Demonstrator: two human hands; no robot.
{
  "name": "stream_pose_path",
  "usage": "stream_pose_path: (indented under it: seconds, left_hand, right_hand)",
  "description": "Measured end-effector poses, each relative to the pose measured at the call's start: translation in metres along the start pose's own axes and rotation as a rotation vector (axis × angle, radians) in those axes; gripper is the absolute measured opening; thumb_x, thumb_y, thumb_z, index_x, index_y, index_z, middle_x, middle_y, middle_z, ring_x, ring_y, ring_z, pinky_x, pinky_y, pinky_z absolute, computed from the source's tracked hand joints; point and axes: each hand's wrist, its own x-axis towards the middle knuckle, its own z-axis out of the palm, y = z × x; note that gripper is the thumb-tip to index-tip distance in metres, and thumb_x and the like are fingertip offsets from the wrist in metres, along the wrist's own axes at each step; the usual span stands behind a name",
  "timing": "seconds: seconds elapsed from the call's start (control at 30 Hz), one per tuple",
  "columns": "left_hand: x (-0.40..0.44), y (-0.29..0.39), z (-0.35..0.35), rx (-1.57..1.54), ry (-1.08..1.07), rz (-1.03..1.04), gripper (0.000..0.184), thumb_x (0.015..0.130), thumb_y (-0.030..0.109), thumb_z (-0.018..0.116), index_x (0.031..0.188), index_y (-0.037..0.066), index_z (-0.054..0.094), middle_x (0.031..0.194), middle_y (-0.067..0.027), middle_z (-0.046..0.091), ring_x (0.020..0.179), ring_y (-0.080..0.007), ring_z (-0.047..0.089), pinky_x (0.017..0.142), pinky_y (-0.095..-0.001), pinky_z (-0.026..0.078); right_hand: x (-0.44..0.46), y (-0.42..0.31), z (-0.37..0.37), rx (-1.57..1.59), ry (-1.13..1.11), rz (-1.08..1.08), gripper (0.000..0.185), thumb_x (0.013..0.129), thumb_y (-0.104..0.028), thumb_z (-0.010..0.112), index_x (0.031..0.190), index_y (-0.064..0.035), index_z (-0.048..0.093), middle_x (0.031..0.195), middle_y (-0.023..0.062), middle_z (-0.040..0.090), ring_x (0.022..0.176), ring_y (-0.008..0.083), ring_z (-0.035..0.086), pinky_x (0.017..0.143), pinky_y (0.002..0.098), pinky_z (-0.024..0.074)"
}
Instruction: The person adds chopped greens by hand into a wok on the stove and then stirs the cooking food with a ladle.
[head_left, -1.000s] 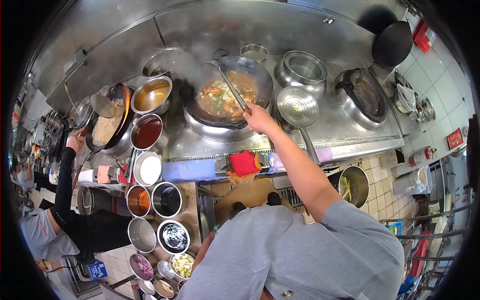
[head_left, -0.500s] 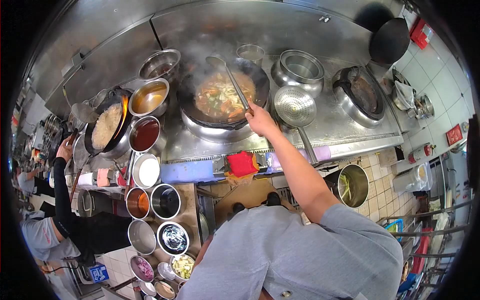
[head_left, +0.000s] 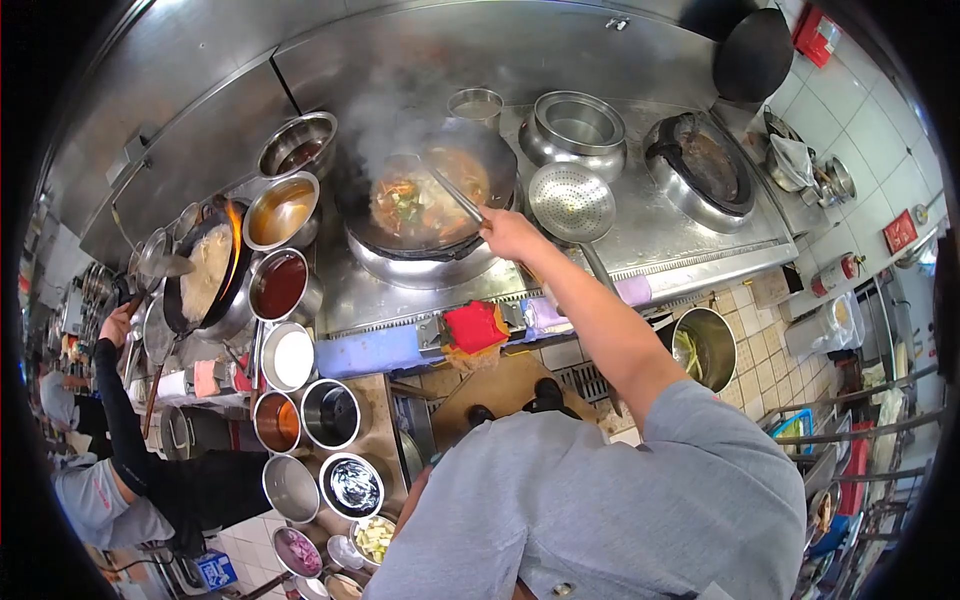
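Observation:
My right hand [head_left: 508, 234] is closed around the handle of a long metal ladle [head_left: 455, 192]. The ladle reaches down into a large black wok [head_left: 503, 165], and steam blurs its bowl. In the wok is a soupy orange-brown dish [head_left: 405, 205] with pale strips and bits of green and orange. Just right of my hand, a perforated strainer [head_left: 572, 203] rests on the stove with its handle toward me. My left hand is out of sight; only a little of that arm shows beside my shirt.
At left, a co-worker's hand [head_left: 116, 325] is by a flaming wok [head_left: 205, 275]. Sauce pots, including one with red sauce [head_left: 278, 285], line the left side. A wide metal pot [head_left: 580, 122] stands behind the strainer. A red cloth [head_left: 475, 326] lies on the stove's front edge.
The ladle's bowl has dropped from above the wok's far rim down into the dish. The pale strips heaped on top are now more mixed in. The view has shifted slightly.

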Motion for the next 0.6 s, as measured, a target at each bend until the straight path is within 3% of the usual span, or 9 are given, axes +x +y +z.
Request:
stream_pose_path:
  seconds: [0.07,0.13,0.2,0.27,0.5,0.57,0.6]
  left_hand:
    - [-0.001,0.0,-0.002,0.006,-0.004,0.006,0.041,0.068,0.039,0.046,0.087,0.004,0.057,0.094,-0.0183,0.054,0.089,-0.0301,0.052,0.075,-0.0352,0.041]
    - [0.0,0.0,-0.001,0.003,-0.004,0.011,0.041,0.068,0.039,0.046,0.087,0.004,0.057,0.094,-0.0183,0.054,0.089,-0.0302,0.052,0.075,-0.0352,0.041]
    - [0.0,-0.001,-0.001,0.004,-0.003,0.015,0.041,0.068,0.039,0.046,0.087,0.004,0.057,0.094,-0.0183,0.054,0.089,-0.0302,0.052,0.075,-0.0352,0.041]
    - [0.0,-0.003,-0.003,0.003,-0.002,0.014,0.041,0.068,0.039,0.046,0.087,0.004,0.057,0.094,-0.0183,0.054,0.089,-0.0302,0.052,0.075,-0.0352,0.041]
    - [0.001,-0.003,-0.01,0.046,0.003,0.033,0.042,0.068,0.04,0.047,0.088,0.005,0.057,0.094,-0.0182,0.054,0.089,-0.0302,0.052,0.075,-0.0352,0.041]
    - [0.002,-0.004,-0.016,0.07,0.004,0.042,0.042,0.067,0.04,0.047,0.088,0.005,0.057,0.094,-0.0181,0.054,0.089,-0.0302,0.052,0.075,-0.0352,0.041]
    - [0.004,-0.003,-0.02,0.077,0.005,0.047,0.042,0.067,0.04,0.047,0.088,0.005,0.057,0.094,-0.0181,0.054,0.089,-0.0302,0.052,0.075,-0.0352,0.041]
  right_hand:
    - [-0.032,0.0,-0.025,-0.013,0.067,-0.013,0.04,0.074,-0.015,0.046,0.112,-0.0048,0.04,0.089,0.0194,0.054,0.085,0.0327,0.051,0.074,0.0397,0.04]
    - [-0.071,-0.004,-0.067,-0.059,0.022,-0.036,0.043,0.073,-0.016,0.047,0.114,-0.0058,0.039,0.089,0.018,0.055,0.086,0.0313,0.052,0.074,0.0382,0.0406]
    - [-0.108,-0.004,-0.105,-0.003,-0.014,-0.01,0.047,0.072,-0.015,0.049,0.118,-0.0139,0.038,0.088,0.0132,0.057,0.08,0.0284,0.054,0.074,0.0331,0.0411]
    - [-0.131,0.01,-0.123,0.02,-0.061,-0.034,0.048,0.072,-0.014,0.049,0.119,-0.0136,0.037,0.086,0.0135,0.057,0.079,0.0273,0.055,0.072,0.0326,0.0413]
    - [-0.117,0.007,-0.048,-0.015,-0.085,0.09,0.049,0.073,-0.012,0.049,0.119,-0.0078,0.033,0.092,0.0156,0.056,0.087,0.0311,0.052,0.075,0.0362,0.0406]
    - [-0.128,0.008,-0.036,0.079,0.103,-0.196,0.048,0.076,-0.014,0.048,0.122,-0.0084,0.031,0.078,0.0124,0.056,0.064,0.0246,0.055,0.059,0.0311,0.0439]
    - [-0.13,0.006,-0.038,0.082,0.12,-0.182,0.048,0.076,-0.014,0.048,0.122,-0.0084,0.031,0.078,0.0124,0.056,0.064,0.0246,0.055,0.059,0.0311,0.0439]
